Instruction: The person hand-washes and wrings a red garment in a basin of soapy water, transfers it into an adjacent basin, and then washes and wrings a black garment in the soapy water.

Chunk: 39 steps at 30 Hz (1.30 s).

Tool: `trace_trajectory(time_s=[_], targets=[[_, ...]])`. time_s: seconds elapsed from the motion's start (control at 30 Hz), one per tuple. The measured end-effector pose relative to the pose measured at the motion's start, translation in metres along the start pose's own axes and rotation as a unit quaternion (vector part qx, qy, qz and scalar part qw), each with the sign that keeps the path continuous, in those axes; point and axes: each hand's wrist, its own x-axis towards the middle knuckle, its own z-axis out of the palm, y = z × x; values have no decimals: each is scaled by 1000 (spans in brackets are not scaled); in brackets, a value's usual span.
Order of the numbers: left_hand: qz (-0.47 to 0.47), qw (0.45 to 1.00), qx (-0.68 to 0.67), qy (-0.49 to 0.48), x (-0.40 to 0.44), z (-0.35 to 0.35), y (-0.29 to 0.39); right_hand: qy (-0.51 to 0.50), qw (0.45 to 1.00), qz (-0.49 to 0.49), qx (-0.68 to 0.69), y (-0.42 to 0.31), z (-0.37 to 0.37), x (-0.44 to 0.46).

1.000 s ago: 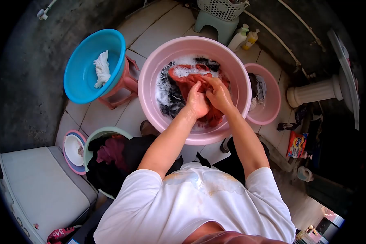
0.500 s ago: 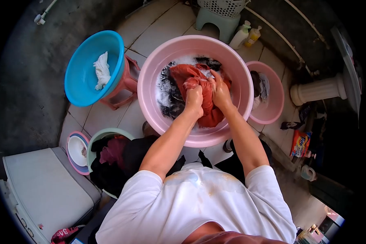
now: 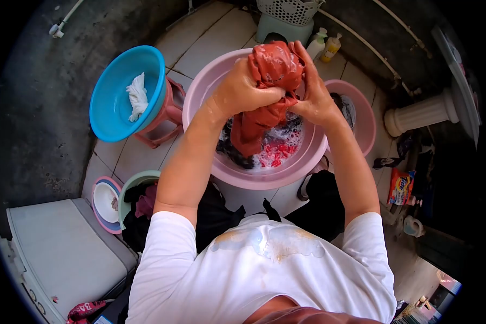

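A wet, rust-red garment (image 3: 275, 67) is bunched up between my two hands, raised above the large pink basin (image 3: 200, 102). My left hand (image 3: 248, 92) grips its left side, thumb across the front. My right hand (image 3: 314, 94) clasps the cloth from the right, fingers pointing up along it. A lower fold of the garment hangs down into the basin. Under it lie dark, soaked clothes (image 3: 237, 148) and a bright red patterned cloth (image 3: 278, 154) among white suds.
A blue basin (image 3: 100, 102) with a white cloth (image 3: 137, 97) rests on a red stool (image 3: 164, 121) at left. A smaller pink basin (image 3: 367, 113) holds clothes at right. Bottles (image 3: 331, 47) stand behind. A green tub (image 3: 132, 189) of dark clothes sits by my left leg.
Both hands have lifted the rust-red garment up and away from me, out of the suds. The bright red cloth beneath has come into view.
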Motion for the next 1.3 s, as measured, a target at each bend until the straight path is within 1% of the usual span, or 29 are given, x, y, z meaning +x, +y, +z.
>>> trace_trajectory(time_s=[0.03,0.1,0.17,0.2,0.23,0.3,0.33,0.37,0.43,0.47,0.53,0.57,0.63,0.67,0.7,0.73,0.77,0.8,0.83,0.87,0.9,0.93,0.97,1.0,1.03,1.1,1.13,1.17,1.3], targets=[[17,999,-6,-31,3,-4,7,-18,1000,-4,15,-7,-4,6],[34,999,-24,-28,2,-10,27,-18,1000,-23,-7,-7,-10,13],[77,993,-86,-31,0,-13,44,-8,993,-72,97,-9,-10,18],[71,992,-97,-38,-2,-18,41,-14,988,-28,152,-15,-9,17],[69,992,-99,-37,-4,-21,36,-15,988,-26,153,-10,-8,16],[7,990,-137,-32,-6,-27,20,-70,986,78,127,8,-4,9],[-17,988,-150,-25,-9,-31,-1,-67,983,87,149,15,2,4],[-17,988,-150,-24,-13,-34,-22,-67,983,87,149,24,5,-2],[-70,981,-178,17,-23,-39,-60,-96,939,238,231,46,8,-16],[-70,981,-178,18,-29,-40,-73,-97,938,238,231,57,11,-22],[-157,968,-189,44,-40,-42,-98,-25,932,313,183,73,15,-30],[-158,968,-190,44,-44,-45,-114,-24,931,314,183,69,12,-28],[-286,949,-106,80,-47,-52,-136,37,933,286,215,60,5,-22],[-318,943,-62,81,-49,-55,-139,18,954,256,157,63,0,-19],[-315,944,-61,79,-49,-56,-148,20,954,254,156,62,1,-16],[-330,931,48,148,-48,-54,-153,-10,963,243,119,58,4,-12],[-339,903,155,215,-47,-53,-160,-42,968,232,82,55,6,-9],[-338,903,155,214,-48,-51,-165,-63,970,227,53,65,12,-12],[-234,885,320,243,-47,-43,-153,-71,968,242,-11,68,20,-15],[-122,832,473,264,-46,-36,-143,-70,964,250,-62,68,29,-18],[-120,831,474,265,-44,-30,-138,-69,958,256,-112,72,38,-22],[-78,866,438,230,-42,-26,-133,-52,960,263,-83,103,51,-33],[-34,896,400,193,-39,-22,-127,-49,961,259,-82,114,60,-38],[-58,912,367,172,-37,-14,-115,-33,955,283,-78,119,66,-41],[-68,927,334,158,-36,-11,-118,-17,948,308,-73,121,68,-42],[-62,930,336,137,-35,-8,-123,-12,950,302,-74,125,70,-43],[-61,930,337,136,-33,-9,-126,23,945,313,-94,131,73,-44],[-80,929,336,133,-30,-10,-130,59,937,323,-116,138,75,-46],[-118,933,321,117,-13,-10,-143,89,934,307,-161,150,66,-46]])
